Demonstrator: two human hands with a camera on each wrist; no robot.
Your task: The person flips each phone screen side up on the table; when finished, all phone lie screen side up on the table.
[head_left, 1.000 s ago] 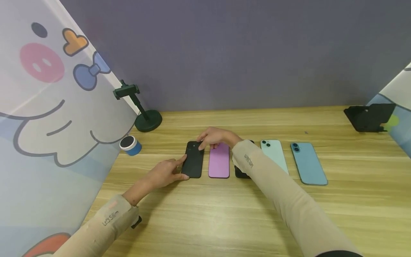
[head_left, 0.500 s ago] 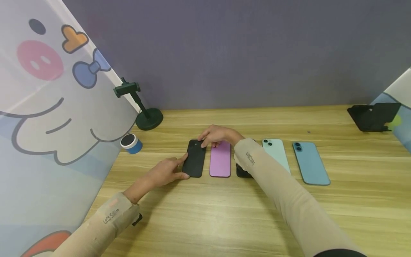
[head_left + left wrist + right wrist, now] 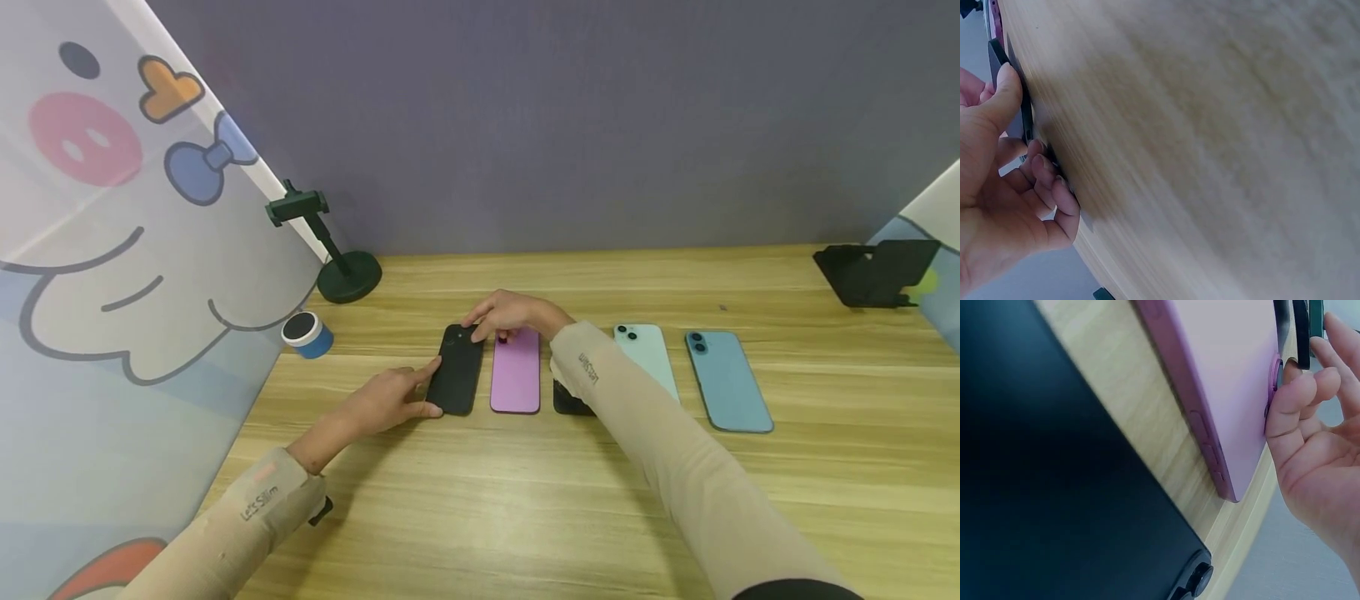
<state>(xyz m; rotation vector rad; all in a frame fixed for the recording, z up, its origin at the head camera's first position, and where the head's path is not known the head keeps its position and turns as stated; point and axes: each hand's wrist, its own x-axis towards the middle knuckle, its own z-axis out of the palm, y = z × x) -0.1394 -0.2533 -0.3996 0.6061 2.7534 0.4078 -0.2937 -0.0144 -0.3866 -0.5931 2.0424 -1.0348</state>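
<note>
The leftmost black smartphone [image 3: 456, 379] lies back side up on the table, its camera end away from me. My left hand [image 3: 386, 402] holds it by the left side and near corner; in the left wrist view the thumb [image 3: 1007, 87] presses its edge. At the far end, my right hand [image 3: 510, 313] grips the same phone between thumb and fingers. Some of those fingers curl above the camera end of a pink smartphone [image 3: 515, 379], close to its lens in the right wrist view. A second black smartphone [image 3: 570, 402] is mostly hidden beneath my right sleeve.
Farther right lie a pale green smartphone [image 3: 648, 354], partly covered by the sleeve, and a blue smartphone [image 3: 727, 383]. A dark green phone stand [image 3: 348, 277] and a blue-and-white jar [image 3: 309, 335] stand at the left. A black folding stand [image 3: 873, 273] sits at the back right.
The held black phone has turned slightly clockwise, its far end shifting right. Both hands keep their hold on it. The head view has shifted a little.
</note>
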